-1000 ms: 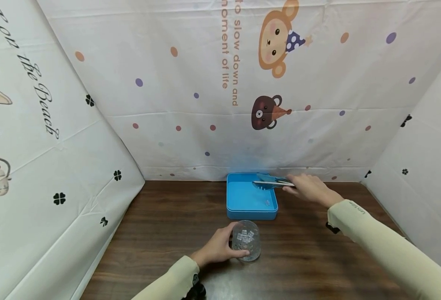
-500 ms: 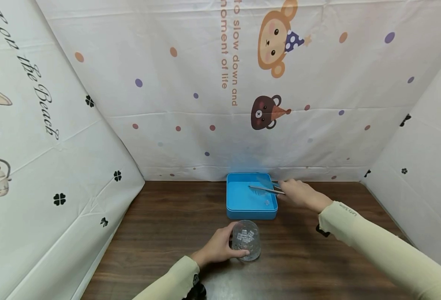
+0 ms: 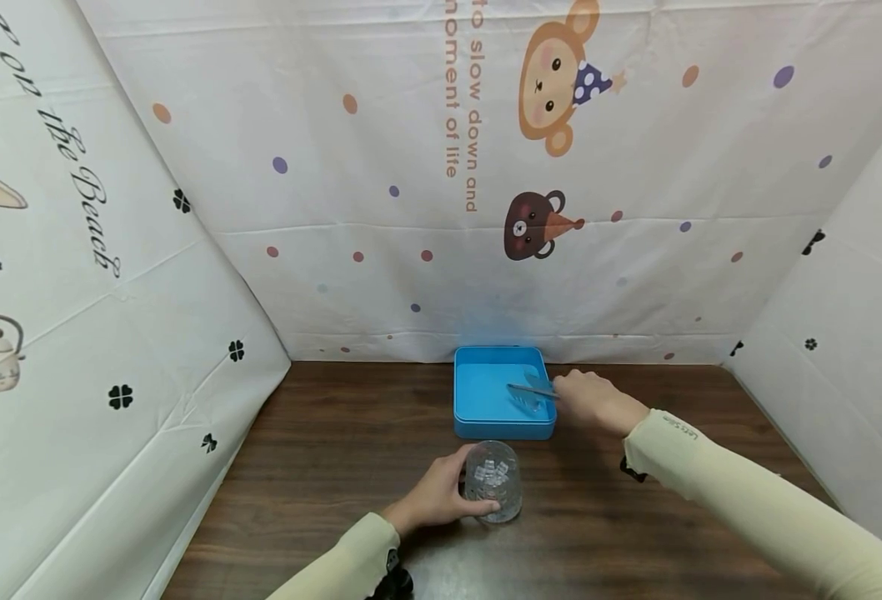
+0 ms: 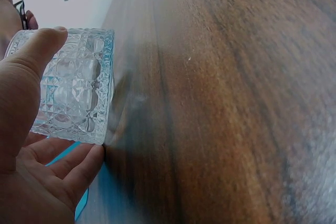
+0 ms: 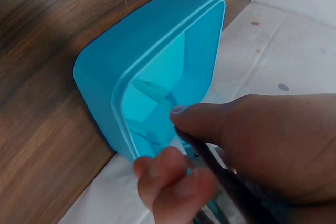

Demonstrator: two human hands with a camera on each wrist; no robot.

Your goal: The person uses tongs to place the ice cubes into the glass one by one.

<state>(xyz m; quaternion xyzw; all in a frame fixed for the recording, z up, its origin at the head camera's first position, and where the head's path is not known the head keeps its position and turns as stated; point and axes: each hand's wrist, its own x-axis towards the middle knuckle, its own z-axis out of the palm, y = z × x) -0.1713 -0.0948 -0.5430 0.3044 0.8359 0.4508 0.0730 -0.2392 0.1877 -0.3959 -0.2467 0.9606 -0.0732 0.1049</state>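
Note:
A clear glass tumbler (image 3: 503, 500) with a faceted pattern stands on the table, and several clear cubes (image 3: 492, 473) show inside it. My left hand (image 3: 435, 493) grips its side, the thumb in front and the fingers around the back. My right hand (image 3: 597, 400) holds a pair of tongs (image 3: 534, 391) with clear bluish tips over the right edge of a light-blue box (image 3: 504, 431). In the right wrist view, thumb and fingers pinch the tongs' dark handle (image 5: 202, 148), and the tips reach down inside the box. Whether they touch a cube there cannot be seen.
The box stands at the back of the dark wooden table (image 3: 366, 417), close to the printed white cloth (image 3: 381, 292) hung behind. More white cloth (image 3: 148, 417) closes off the left side and the right. The tumbler stands in front of the box.
My right hand has moved left and nearer, bringing the tongs lower into the box's near right part. The small clear cube seen there earlier is now covered. My left hand and the tumbler stay put.

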